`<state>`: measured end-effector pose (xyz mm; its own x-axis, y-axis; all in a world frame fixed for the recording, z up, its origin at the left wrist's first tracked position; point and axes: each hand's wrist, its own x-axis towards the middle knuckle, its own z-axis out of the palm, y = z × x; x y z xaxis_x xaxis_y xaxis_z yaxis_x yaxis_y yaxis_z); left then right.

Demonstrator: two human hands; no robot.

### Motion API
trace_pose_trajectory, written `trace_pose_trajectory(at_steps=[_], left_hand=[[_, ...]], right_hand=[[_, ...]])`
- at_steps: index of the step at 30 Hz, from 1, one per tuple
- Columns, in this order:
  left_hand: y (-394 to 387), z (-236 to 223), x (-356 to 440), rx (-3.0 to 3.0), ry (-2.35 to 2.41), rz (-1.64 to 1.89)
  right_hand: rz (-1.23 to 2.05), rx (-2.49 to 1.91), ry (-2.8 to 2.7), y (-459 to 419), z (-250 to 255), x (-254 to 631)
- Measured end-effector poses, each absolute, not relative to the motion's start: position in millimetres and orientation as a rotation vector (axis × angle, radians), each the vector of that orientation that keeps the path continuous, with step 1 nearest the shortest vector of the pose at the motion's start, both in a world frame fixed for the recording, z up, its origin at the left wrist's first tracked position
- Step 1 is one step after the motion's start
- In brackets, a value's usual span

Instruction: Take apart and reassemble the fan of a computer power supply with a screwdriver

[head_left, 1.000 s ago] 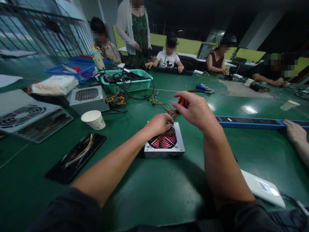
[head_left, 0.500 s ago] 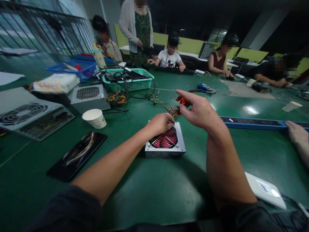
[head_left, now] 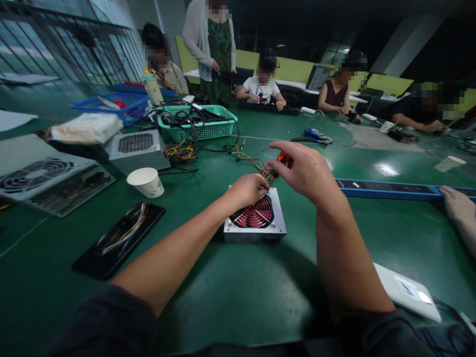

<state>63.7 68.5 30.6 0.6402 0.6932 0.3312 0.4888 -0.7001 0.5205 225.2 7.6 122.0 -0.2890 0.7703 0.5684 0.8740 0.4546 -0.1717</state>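
Observation:
A silver computer power supply with a red fan under a wire grille lies on the green table in front of me. My left hand rests on its far edge, thumb and fingers pinched together; what they hold is hidden. My right hand is above the far right corner, its fingers curled round an orange-and-black screwdriver. The screwdriver's thin shaft points down toward my left fingertips. Coloured cables spread out behind the power supply.
To the left are a paper cup, a black tray with wires and grey metal cases. A green basket of cables stands behind. On the right lie a blue power strip, another person's hand and a white box.
My right hand has turned slightly around the screwdriver and its fingers have shifted a little. My left hand and the power supply have stayed in place.

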Motion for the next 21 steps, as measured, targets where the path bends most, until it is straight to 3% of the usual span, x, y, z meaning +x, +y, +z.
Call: trace_pose_trajectory(at_steps=[3, 9, 16, 21], left_hand=[[67.6, 31.2, 63.6, 2.478, 0.940, 0.732], [67.1, 31.7, 63.3, 2.472, 0.947, 0.715], [68.1, 31.2, 63.4, 2.487, 0.935, 0.739], [67.0, 30.8, 62.0, 2.480, 0.928, 0.748]], right_hand=[[-0.316, -1.445, -2.062, 7.2, 121.7, 223.5], [-0.128, -1.292, -2.175, 7.3, 123.5, 228.7], [-0.345, -1.460, -2.081, 6.4, 123.3, 226.0], [-0.108, -1.331, -2.212, 1.1, 127.9, 229.7]])
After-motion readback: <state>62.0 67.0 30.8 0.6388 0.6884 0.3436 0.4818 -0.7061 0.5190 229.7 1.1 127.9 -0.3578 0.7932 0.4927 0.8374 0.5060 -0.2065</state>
